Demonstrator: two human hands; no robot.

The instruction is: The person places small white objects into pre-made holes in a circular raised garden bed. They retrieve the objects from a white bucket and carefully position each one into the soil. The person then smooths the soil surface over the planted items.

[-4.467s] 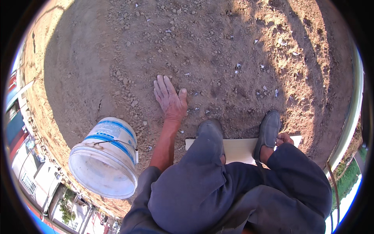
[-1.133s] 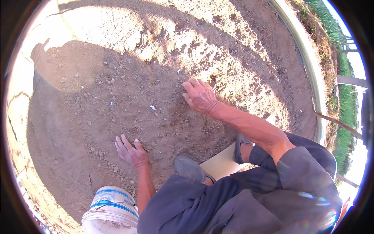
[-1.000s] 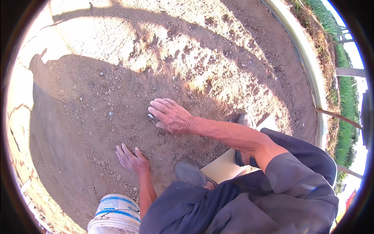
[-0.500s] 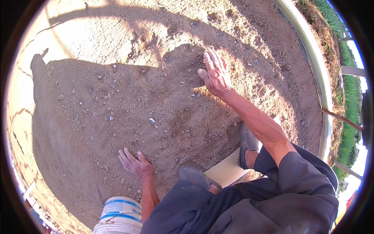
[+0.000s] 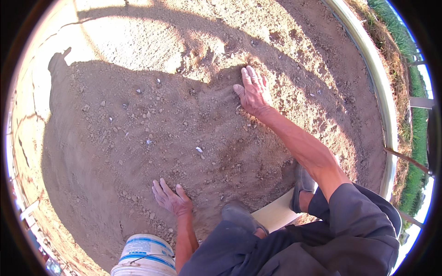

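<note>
Loose brown soil [image 5: 138,119] with small clods and pale chips lies under both my hands. My right hand [image 5: 254,95] rests palm down on it, fingers extended and thumb apart, near a sunlit, rougher patch. Closer to me, my left hand [image 5: 172,198] touches the soil with its fingers spread. Neither hand holds anything. One white chip [image 5: 199,149] lies on the soil between the two hands.
A white bucket [image 5: 146,244] with blue bands stands beside my left forearm. Between my shoes is a pale board [image 5: 276,211]. At the right, a curved pale rail [image 5: 384,106] edges the soil, with grass beyond. My shadow covers much of the ground.
The view has shifted, so the soil, bucket and shoes appear farther right. Against the soil, my right hand has slid somewhat left and toward me. My left hand stays low over the soil, fingers spread.
</note>
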